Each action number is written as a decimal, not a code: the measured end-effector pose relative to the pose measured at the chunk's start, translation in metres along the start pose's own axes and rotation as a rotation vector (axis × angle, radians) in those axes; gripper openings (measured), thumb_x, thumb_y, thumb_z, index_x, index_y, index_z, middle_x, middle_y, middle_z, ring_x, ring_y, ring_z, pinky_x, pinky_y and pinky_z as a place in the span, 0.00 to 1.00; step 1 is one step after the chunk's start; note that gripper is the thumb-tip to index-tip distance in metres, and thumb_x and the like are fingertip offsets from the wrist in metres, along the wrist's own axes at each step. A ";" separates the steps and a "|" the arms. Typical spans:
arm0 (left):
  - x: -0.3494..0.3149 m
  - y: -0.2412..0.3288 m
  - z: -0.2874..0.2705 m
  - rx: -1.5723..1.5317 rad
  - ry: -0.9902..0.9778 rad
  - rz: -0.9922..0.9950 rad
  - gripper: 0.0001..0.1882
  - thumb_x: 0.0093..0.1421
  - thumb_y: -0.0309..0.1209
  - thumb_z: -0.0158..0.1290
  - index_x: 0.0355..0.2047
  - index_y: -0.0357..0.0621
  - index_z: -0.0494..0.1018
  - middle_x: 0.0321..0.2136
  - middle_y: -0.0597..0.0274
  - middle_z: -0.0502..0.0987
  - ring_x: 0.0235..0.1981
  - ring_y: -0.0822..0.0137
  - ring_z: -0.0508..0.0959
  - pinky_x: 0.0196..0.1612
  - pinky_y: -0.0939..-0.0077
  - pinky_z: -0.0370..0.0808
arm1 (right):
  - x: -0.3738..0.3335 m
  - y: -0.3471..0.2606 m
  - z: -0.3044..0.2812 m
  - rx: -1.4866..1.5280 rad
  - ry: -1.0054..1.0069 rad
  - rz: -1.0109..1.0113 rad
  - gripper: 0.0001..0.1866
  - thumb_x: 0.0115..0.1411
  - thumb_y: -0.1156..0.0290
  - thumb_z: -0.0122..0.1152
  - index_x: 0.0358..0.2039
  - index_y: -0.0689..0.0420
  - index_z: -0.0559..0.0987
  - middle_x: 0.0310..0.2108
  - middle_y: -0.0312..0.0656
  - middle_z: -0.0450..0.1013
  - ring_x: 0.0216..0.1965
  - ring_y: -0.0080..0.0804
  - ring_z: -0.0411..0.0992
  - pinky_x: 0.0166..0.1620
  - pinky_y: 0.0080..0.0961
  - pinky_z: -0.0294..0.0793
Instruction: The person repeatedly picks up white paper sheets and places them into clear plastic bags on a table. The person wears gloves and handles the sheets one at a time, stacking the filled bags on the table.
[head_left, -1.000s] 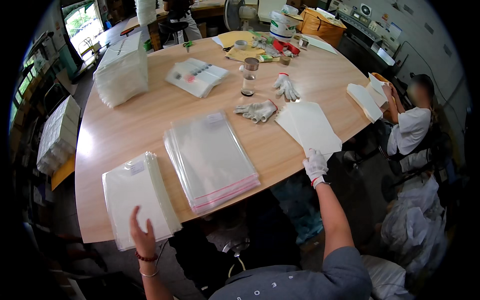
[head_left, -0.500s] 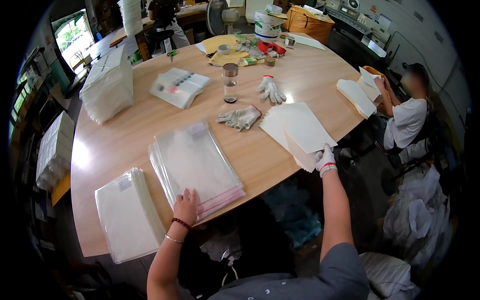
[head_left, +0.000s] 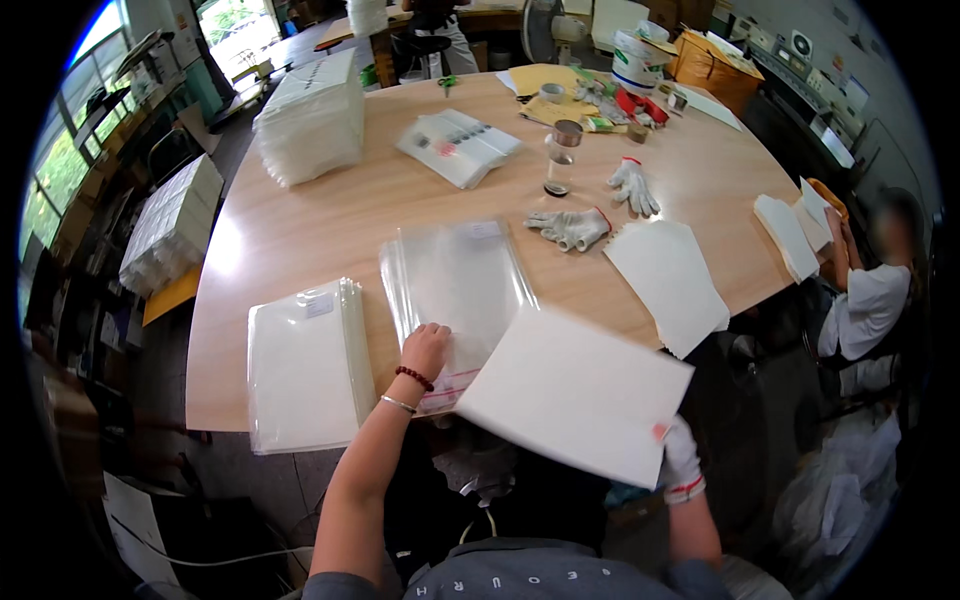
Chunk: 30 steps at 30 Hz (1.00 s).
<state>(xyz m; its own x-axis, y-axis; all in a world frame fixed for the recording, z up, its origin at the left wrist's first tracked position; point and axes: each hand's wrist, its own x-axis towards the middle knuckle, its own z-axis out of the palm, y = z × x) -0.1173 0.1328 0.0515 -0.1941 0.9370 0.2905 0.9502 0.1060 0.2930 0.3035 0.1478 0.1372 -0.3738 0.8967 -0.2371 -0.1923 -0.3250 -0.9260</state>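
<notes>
White sheet (head_left: 590, 400) is what I've got up in the air right now, held roughly flat just right of the clear bag pile (head_left: 455, 275) and blocking my view of that pile's near right corner. Can't tell on my feed if the two actually touch. My right hand (head_left: 682, 452), the one in a white knit glove, is gripping the sheet by its right end. My left hand (head_left: 426, 350) is bare, fingers curled down on the near part of the bag pile; can't tell if it's pinching a bag. Left of the bag pile there's a sleeved stack (head_left: 305, 370), and off to its right a stack of white sheets (head_left: 665, 285) on the wooden surface (head_left: 300, 230). Past the pile's far right corner: a grey-white glove (head_left: 567, 229), plus a lidded clear bottle (head_left: 560, 165) behind that.
</notes>
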 end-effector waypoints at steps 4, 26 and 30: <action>-0.006 -0.007 0.007 -0.095 0.055 0.094 0.04 0.47 0.25 0.47 0.25 0.43 0.70 0.29 0.58 0.71 0.33 0.58 0.71 0.35 0.69 0.70 | -0.019 0.030 0.018 0.124 -0.076 0.288 0.21 0.51 0.68 0.51 0.44 0.66 0.68 0.40 0.44 0.70 0.41 0.32 0.69 0.45 0.26 0.68; -0.064 0.106 0.037 -1.538 0.339 -0.518 0.14 0.54 0.27 0.46 0.41 0.34 0.62 0.39 0.54 0.70 0.37 0.67 0.72 0.40 0.73 0.70 | -0.050 0.044 0.085 0.271 0.200 0.254 0.06 0.58 0.68 0.44 0.36 0.53 0.68 0.17 0.33 0.65 0.10 0.19 0.59 0.10 0.16 0.57; -0.069 0.111 0.113 -1.205 0.148 -0.324 0.15 0.56 0.28 0.45 0.43 0.35 0.64 0.39 0.55 0.71 0.41 0.68 0.71 0.43 0.73 0.69 | -0.059 0.044 0.093 0.177 0.169 0.366 0.06 0.58 0.68 0.45 0.36 0.52 0.68 0.17 0.31 0.64 0.11 0.17 0.58 0.11 0.14 0.57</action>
<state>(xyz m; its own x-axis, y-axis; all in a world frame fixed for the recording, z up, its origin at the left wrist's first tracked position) 0.0287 0.1178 -0.0391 -0.4759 0.8705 0.1259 0.0432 -0.1198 0.9919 0.2328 0.0531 0.1372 -0.2953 0.7448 -0.5984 -0.2327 -0.6635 -0.7110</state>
